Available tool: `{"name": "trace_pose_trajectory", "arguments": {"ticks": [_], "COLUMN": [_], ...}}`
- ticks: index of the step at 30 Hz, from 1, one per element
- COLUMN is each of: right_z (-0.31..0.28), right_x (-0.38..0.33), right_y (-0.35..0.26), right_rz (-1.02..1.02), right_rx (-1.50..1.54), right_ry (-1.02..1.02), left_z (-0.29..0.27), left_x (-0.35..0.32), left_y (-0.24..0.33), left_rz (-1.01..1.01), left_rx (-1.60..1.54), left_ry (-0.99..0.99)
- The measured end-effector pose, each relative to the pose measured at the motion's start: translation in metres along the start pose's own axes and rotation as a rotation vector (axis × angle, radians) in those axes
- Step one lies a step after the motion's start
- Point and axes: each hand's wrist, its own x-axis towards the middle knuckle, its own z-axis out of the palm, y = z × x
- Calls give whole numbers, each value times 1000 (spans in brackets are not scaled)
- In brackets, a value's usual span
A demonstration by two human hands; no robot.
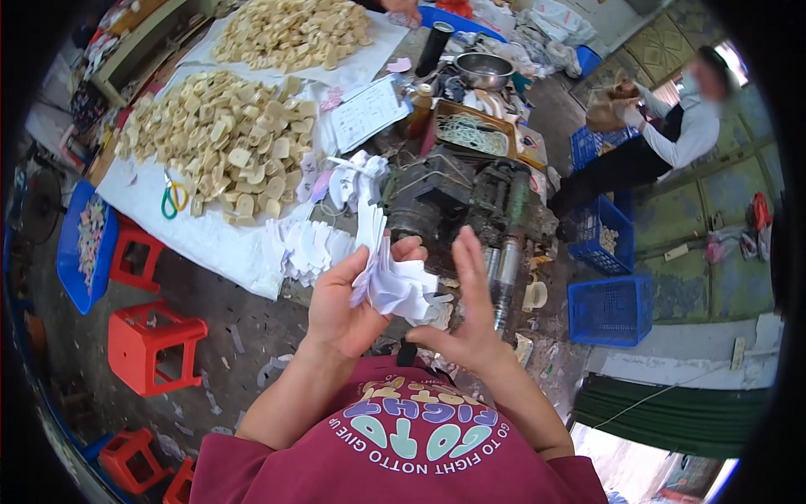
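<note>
My left hand (337, 307) is closed round a bundle of thin white cut pieces (399, 290), whose loose ends fan out to the right; I cannot tell if they are cloth or paper. Beside them my right hand (466, 315) is held up, fingers stretched and thumb apart, with nothing in it. Just beyond both hands stands a dark, greasy machine (428, 189) with metal cylinders. More white cut pieces (311, 248) lie in a row on the table's near edge, and another bunch (357, 178) rests by the machine.
Two heaps of beige moulded pieces (227, 139) cover the white sheet (151, 193), near green-and-yellow scissors (174, 197). A metal bowl (484, 69) and a box of pale strands (472, 134) sit behind the machine. Red stools (138, 349) stand left, blue crates (609, 311) right, where another person (672, 126) handles something brown.
</note>
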Motion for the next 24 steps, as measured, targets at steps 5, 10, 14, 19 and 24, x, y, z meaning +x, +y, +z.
{"name": "trace_pose_trajectory", "arguments": {"ticks": [5, 10, 14, 19, 24], "right_z": [4, -25, -33, -57, -61], "right_x": [8, -6, -21, -29, -26], "right_y": [-5, 16, 1, 5, 5], "right_rz": [-40, -44, 487, 531, 592], "right_rx": [-161, 2, 742, 774, 750], "right_ry": [64, 82, 302, 229, 132], "left_z": [14, 36, 21, 26, 37], "left_x": [0, -3, -5, -4, 7], "left_y": [-41, -60, -57, -70, -82], "left_rz": [-189, -266, -314, 297, 421], "left_rx": [181, 358, 625, 1040, 1293], "left_ry": [198, 162, 133, 73, -55]}}
